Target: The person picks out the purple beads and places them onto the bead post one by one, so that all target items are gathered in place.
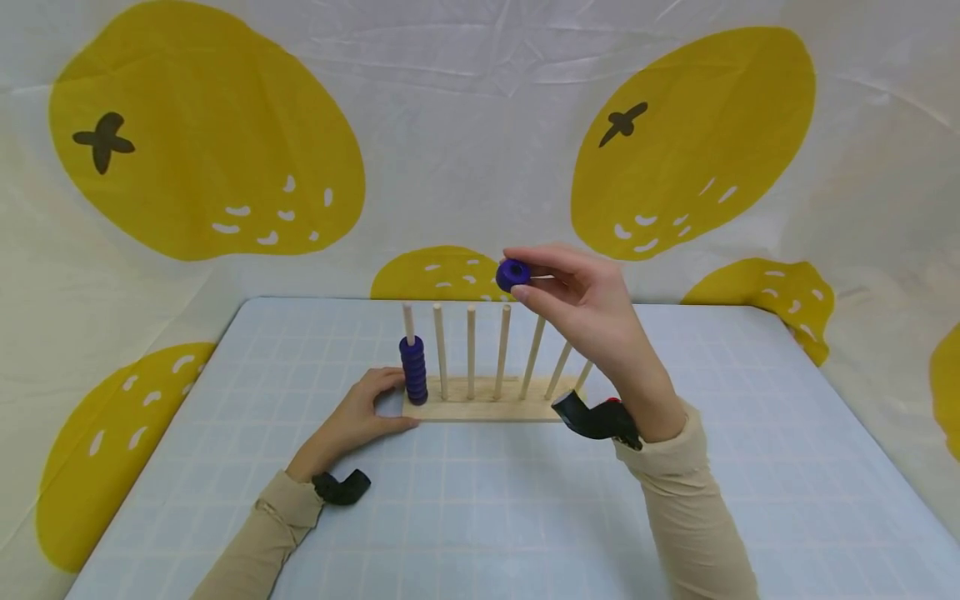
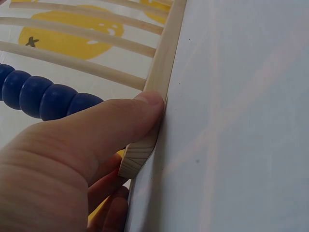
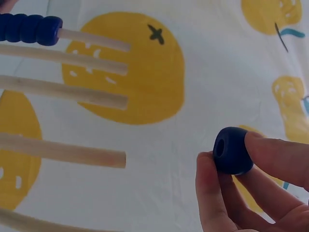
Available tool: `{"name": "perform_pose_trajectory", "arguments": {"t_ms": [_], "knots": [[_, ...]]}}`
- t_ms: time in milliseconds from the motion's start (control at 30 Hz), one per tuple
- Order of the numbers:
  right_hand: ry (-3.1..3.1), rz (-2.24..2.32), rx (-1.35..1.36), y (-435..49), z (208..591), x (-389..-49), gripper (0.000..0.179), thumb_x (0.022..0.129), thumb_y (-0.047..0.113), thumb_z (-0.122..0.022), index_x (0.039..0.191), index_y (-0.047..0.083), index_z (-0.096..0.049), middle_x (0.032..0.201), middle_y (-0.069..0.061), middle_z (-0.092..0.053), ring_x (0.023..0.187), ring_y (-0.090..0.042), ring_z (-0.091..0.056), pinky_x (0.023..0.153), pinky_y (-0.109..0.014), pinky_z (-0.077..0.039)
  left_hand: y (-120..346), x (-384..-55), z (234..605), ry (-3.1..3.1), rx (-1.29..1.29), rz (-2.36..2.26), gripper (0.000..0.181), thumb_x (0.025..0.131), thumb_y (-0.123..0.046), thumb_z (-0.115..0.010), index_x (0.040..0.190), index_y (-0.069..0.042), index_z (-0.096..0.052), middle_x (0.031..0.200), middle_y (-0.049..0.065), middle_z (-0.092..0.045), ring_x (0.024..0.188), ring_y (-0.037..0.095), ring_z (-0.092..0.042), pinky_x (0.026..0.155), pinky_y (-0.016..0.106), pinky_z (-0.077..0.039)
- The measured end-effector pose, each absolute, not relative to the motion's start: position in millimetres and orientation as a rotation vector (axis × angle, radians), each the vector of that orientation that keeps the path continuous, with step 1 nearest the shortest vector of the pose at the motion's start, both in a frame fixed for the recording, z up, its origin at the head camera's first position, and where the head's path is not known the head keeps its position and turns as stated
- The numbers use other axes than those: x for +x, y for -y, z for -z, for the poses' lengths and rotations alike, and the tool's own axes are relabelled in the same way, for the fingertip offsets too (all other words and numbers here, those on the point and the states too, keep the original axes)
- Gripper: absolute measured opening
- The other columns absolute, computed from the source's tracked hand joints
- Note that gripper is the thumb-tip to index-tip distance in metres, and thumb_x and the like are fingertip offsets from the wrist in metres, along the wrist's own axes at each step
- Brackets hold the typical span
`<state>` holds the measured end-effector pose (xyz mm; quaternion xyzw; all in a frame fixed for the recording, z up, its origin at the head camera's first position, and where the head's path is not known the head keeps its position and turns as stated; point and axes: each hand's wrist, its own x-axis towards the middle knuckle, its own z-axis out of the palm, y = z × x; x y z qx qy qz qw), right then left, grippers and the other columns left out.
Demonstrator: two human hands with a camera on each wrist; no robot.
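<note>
A wooden base [image 1: 487,410] carries a row of several upright pegs [image 1: 471,350]. Blue beads [image 1: 414,371] are stacked on the leftmost peg, whose top stays bare. At the base's left end, my left hand [image 1: 367,408] grips it, thumb on the front edge and fingers behind, as the left wrist view shows. My right hand [image 1: 592,308] is raised above the pegs and pinches one blue bead [image 3: 232,151] between thumb and fingers. The bead's hole [image 3: 221,148] faces the pegs in the right wrist view. In the head view, the right hand and wrist overlap the pegs at the right.
The table [image 1: 480,517] has a pale blue cover with a white grid. Behind it hangs a white cloth [image 1: 465,125] printed with yellow fruit. Each wrist wears a black camera mount, the left one [image 1: 342,487] close over the table.
</note>
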<state>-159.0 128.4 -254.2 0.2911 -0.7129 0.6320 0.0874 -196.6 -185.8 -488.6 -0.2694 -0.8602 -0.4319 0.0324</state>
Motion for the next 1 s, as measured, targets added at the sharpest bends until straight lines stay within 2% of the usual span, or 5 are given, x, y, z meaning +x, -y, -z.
{"name": "perform_pose_trajectory", "arguments": {"t_ms": [567, 833, 1000], "knots": [[1.904, -1.864, 1.11, -70.1, 271.8, -180.5, 0.033, 0.087, -0.016, -0.065, 0.12, -0.016, -0.061, 0.115, -0.022, -0.063, 0.101, -0.033, -0.063, 0.088, -0.038, -0.056, 186.8, -197.6, 488.8, 2.617, -0.85, 1.331, 0.063, 0.071, -0.022, -0.092, 0.127, -0.007, -0.066, 0.133, 0.008, -0.059, 0.124, 0.028, -0.049, 0.105, 0.052, -0.04], [1.809, -1.774, 1.158, -50.3, 287.0, -190.8, 0.033, 0.083, -0.015, -0.07, 0.115, -0.013, -0.064, 0.109, -0.021, -0.065, 0.094, -0.026, -0.065, 0.084, -0.041, -0.057, 187.8, -198.7, 490.8, 2.618, -0.853, 1.349, 0.064, 0.071, -0.023, -0.091, 0.128, -0.009, -0.066, 0.134, 0.007, -0.059, 0.124, 0.027, -0.049, 0.106, 0.052, -0.039], [1.841, -1.655, 1.116, -42.2, 294.1, -195.4, 0.03, 0.083, -0.007, -0.075, 0.112, -0.008, -0.069, 0.104, -0.015, -0.068, 0.089, -0.02, -0.066, 0.08, -0.036, -0.058, 188.0, -198.9, 490.6, 2.629, -0.845, 1.351, 0.063, 0.071, -0.023, -0.091, 0.128, -0.01, -0.066, 0.134, 0.006, -0.059, 0.125, 0.027, -0.049, 0.106, 0.052, -0.039]]}}
